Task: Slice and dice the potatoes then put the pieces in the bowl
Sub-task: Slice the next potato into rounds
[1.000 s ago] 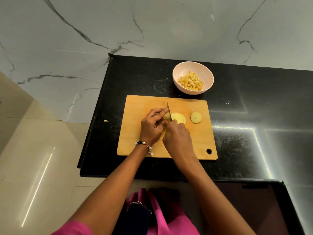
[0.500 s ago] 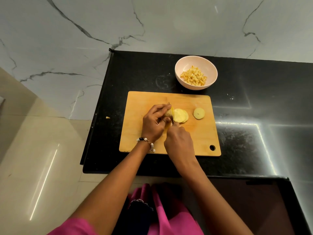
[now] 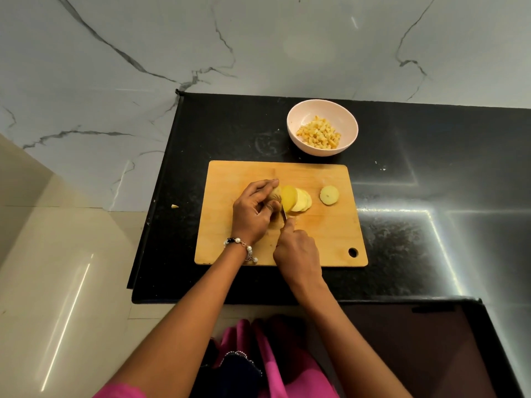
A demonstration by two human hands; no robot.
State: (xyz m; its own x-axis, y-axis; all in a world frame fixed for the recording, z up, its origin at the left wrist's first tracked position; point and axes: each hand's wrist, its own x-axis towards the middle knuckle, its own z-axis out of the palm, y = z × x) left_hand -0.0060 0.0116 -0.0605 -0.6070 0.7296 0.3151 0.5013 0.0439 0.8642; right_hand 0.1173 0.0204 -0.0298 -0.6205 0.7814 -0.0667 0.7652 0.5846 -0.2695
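Observation:
On the wooden cutting board (image 3: 230, 173) my left hand (image 3: 254, 214) grips the uncut end of a potato (image 3: 275, 193). A few round yellow slices (image 3: 297, 200) lean against each other just right of my fingers. My right hand (image 3: 298, 251) holds a knife (image 3: 284, 215) with the index finger along its spine; the blade is down at the potato's cut face and mostly hidden. One separate slice (image 3: 329, 195) lies flat further right on the board. A pale pink bowl (image 3: 298, 119) with diced potato pieces (image 3: 320, 136) stands behind the board.
The board lies on a black counter (image 3: 431, 196) whose left edge drops to a beige floor. A small potato scrap (image 3: 174, 206) lies on the counter left of the board. A marble wall rises behind. A dark lower surface (image 3: 416, 354) is at the near right.
The knife has come down through the potato and another slice has fallen onto the leaning slices. My right hand has drawn back toward me.

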